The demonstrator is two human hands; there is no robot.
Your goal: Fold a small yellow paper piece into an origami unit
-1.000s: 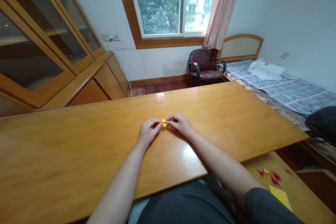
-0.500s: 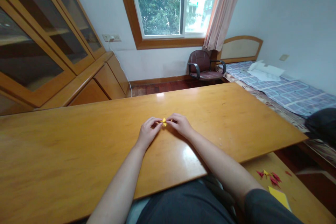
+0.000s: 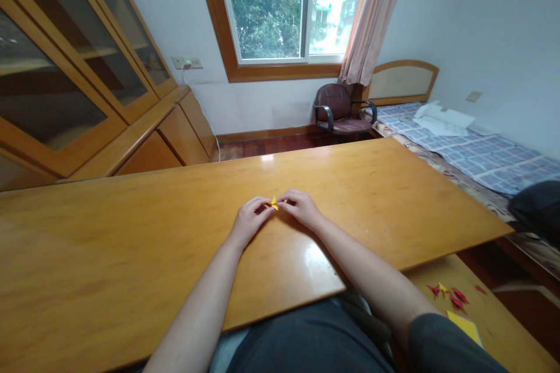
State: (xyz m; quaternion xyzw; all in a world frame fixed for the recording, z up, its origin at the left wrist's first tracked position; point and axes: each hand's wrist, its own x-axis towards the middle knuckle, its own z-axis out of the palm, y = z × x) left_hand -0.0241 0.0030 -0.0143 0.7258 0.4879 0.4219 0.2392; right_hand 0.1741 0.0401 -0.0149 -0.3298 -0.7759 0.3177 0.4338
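A small yellow folded paper crane is held just above the middle of the wooden table. My left hand pinches its left side between thumb and fingers. My right hand is closed on its right side in the same kind of pinch. Two pointed yellow parts stick out between the hands, one up and one down. The fingertips cover the ends of the paper.
A lower wooden surface at the right carries several red folded papers, a yellow folded one and a yellow paper sheet. Beyond the table stand an armchair, a bed and a glass-door cabinet.
The yellow paper crane has tilted slightly between my fingers, and my left fingers have shifted a little. My right hand keeps nearly the same place.
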